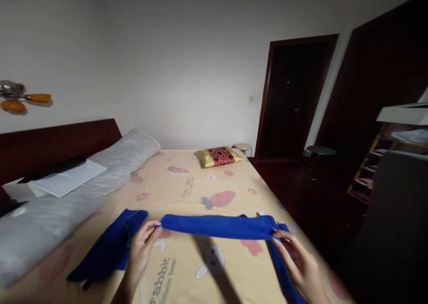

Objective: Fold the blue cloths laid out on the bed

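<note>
A long blue strip of cloth (214, 226) is stretched level between my two hands, above the patterned bedsheet. Its left end is pinched between the thumb and fingers of my left hand (142, 246). My right hand (297, 261) grips the strip near its other end, and more blue cloth hangs down beside that hand toward the bottom of the view. Left of my left hand, another piece of blue fabric (103, 250) lies crumpled on the bed. The strip casts a dark shadow on the sheet, or a dark band lies there; I cannot tell which.
The bed (174, 188) has a long grey roll (110, 161) along its left side, with a white flat board (68, 178) on top. A red and gold pillow (220, 156) sits at the far end. Stools, a dark door (297, 99) and a shelf rack stand to the right.
</note>
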`<state>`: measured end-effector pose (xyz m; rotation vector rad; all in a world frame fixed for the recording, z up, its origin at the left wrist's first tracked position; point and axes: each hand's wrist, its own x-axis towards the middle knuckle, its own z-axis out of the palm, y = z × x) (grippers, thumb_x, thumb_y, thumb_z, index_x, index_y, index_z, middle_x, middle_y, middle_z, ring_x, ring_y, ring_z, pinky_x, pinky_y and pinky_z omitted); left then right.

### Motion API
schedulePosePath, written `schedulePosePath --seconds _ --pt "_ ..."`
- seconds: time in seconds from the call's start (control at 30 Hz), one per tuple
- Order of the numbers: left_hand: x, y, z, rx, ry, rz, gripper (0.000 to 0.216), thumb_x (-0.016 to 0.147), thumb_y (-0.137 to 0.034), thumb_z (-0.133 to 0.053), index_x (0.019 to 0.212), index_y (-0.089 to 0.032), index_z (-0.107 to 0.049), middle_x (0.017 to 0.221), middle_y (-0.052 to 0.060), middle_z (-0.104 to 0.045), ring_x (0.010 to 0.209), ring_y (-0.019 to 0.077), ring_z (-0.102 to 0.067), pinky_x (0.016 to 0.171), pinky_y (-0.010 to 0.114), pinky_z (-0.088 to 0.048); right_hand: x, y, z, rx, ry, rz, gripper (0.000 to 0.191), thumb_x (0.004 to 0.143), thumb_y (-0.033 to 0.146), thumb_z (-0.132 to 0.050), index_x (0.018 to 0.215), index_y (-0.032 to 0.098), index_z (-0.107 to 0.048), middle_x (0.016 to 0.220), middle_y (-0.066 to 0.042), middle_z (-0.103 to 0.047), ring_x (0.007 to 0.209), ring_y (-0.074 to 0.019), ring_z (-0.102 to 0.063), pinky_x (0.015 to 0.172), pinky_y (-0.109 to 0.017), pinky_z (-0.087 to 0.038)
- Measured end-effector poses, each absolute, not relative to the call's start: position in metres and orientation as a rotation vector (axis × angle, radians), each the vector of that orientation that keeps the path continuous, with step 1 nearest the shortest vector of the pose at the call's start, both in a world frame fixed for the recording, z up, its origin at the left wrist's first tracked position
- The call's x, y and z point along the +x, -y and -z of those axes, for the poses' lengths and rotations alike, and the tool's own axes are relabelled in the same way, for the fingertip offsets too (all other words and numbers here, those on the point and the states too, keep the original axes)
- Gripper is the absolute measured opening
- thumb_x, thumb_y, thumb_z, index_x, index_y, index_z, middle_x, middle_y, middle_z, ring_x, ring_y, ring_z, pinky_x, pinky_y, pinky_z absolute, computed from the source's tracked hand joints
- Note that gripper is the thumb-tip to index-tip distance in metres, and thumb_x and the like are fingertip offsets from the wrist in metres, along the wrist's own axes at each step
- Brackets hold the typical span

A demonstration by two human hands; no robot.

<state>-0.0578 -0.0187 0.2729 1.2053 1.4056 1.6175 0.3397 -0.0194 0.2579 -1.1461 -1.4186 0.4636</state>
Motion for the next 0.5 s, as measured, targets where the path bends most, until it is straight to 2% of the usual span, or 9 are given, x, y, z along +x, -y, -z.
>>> schedulePosePath --seconds 0.17,0.3,0.37,0.5 --pt "-0.071 0.003 -0.245 1.451 -1.379 -1.122 0.033 0.071 -0.051 -0.068 0.08 -0.021 -0.057 0.069 0.0 -0.071 0.069 0.0184 -0.065 0.065 0.029 -0.044 0.337 0.005 -0.254 -1.283 1.724 -0.697 0.029 0.084 0.051 -0.051 0.084 0.023 -0.058 0.079 -0.004 -0.071 0.074 -0.0181 -0.066 0.071 -0.028 -0.051" --pt "-0.077 -0.003 -0.209 1.559 -1.35 -0.687 0.012 0.069 -0.03 -0.061 0.074 -0.021 -0.054 0.055 -0.003 -0.067 0.061 0.0178 -0.063 0.066 0.031 -0.042 0.335 -0.001 -0.236 -1.438 1.969 -0.941 0.021 0.084 0.043 -0.048 0.079 0.023 -0.053 0.074 -0.006 -0.076 0.071 -0.0204 -0.068 0.068 -0.031 -0.048" --pt "-0.078 -0.002 -0.196 1.57 -1.383 -0.573 0.009 0.064 -0.023 -0.058 0.072 -0.021 -0.055 0.051 -0.005 -0.062 0.055 0.0158 -0.06 0.061 0.029 -0.039 0.334 0.0 -0.229 -1.489 2.013 -0.997 0.016 0.082 0.037 -0.047 0.078 0.023 -0.053 0.074 -0.008 -0.077 0.072 -0.0211 -0.069 0.068 -0.031 -0.047" --pt "-0.079 0.001 -0.19 1.566 -1.411 -0.515 0.009 0.059 -0.021 -0.057 0.068 -0.02 -0.056 0.05 -0.007 -0.057 0.05 0.0128 -0.055 0.056 0.027 -0.035 0.336 0.003 -0.227 -1.477 2.03 -1.021 0.016 0.082 0.038 -0.047 0.078 0.023 -0.051 0.077 -0.01 -0.078 0.073 -0.0217 -0.069 0.068 -0.032 -0.046"
